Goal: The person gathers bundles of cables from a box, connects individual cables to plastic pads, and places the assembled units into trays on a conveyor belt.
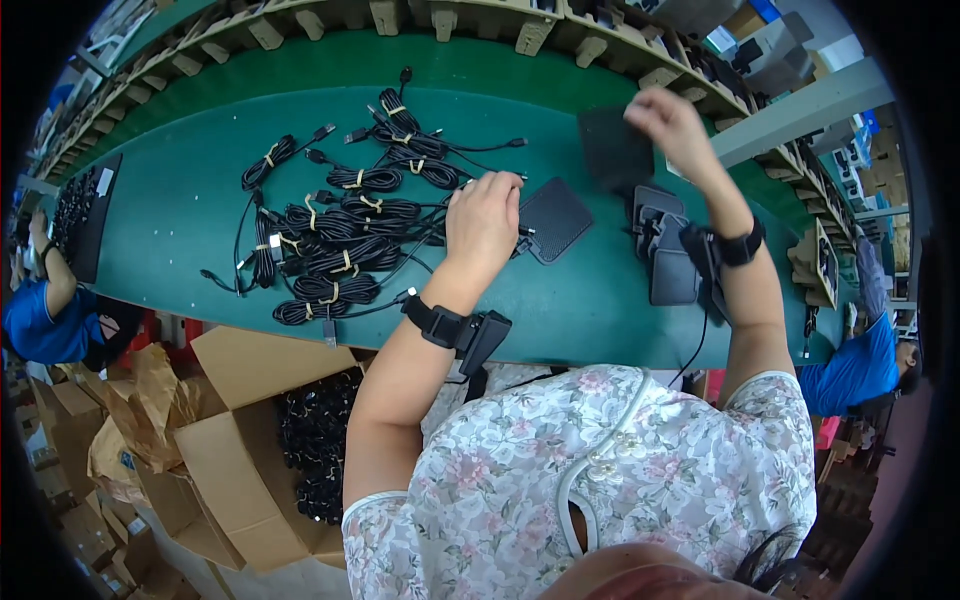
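Observation:
Black cables point(350, 218), coiled and tied with tan bands, lie in a heap on the green table. My left hand point(485, 225) is closed at the right edge of this heap, over a black cable whose connector pokes out beside the fingers. Just right of it lies a flat black textured pad point(558, 220). Farther right, my right hand point(675, 130) pinches the edge of a dark square pad point(615, 148), blurred by motion. Below that pad, several black folded stands point(672, 250) lie together near my right wrist.
An open cardboard box point(240, 480) of black parts stands below the table's front edge. Cardboard trays point(460, 20) line the far side. A grey post point(810, 110) rises at the right. Co-workers in blue sit at the left point(50, 320) and right point(860, 370).

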Demonstrator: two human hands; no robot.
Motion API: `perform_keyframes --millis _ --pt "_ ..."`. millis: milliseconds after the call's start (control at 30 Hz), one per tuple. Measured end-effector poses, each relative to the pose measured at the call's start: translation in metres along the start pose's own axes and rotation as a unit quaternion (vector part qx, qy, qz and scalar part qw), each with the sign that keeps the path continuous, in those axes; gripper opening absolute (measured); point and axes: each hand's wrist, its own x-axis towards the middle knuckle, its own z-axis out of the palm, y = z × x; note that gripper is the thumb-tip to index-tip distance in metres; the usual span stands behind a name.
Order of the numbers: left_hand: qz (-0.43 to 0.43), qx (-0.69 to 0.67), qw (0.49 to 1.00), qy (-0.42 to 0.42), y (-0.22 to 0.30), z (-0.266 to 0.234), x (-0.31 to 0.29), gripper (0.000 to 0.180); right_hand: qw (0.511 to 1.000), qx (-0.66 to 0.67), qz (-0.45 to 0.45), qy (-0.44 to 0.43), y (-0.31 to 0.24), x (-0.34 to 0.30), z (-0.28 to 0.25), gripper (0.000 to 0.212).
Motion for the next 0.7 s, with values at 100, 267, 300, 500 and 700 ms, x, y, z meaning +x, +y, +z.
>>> perform_keyframes --millis 100,267,300,500,700 --pt "-0.017 0.003 1.000 -0.015 0.003 -0.005 0.000 0.005 0.985 -0.039 -0.002 0.166 0.034 0.069 -0.044 0.020" --pt "-0.022 0.026 0.998 -0.045 0.012 -0.008 0.001 0.004 0.939 -0.042 0.067 0.334 0.104 0.137 -0.114 0.030" --pt "-0.025 0.032 0.998 -0.046 0.014 -0.010 0.000 0.004 0.929 -0.118 0.081 0.342 0.105 0.143 -0.116 0.033" --pt "-0.010 0.035 0.998 -0.052 0.019 -0.010 0.001 0.005 0.911 -0.244 0.102 0.316 0.153 0.159 -0.128 0.045" --pt "-0.017 0.048 0.997 -0.050 0.018 -0.014 0.000 0.005 0.842 -0.486 0.129 0.195 0.160 0.144 -0.085 0.038"
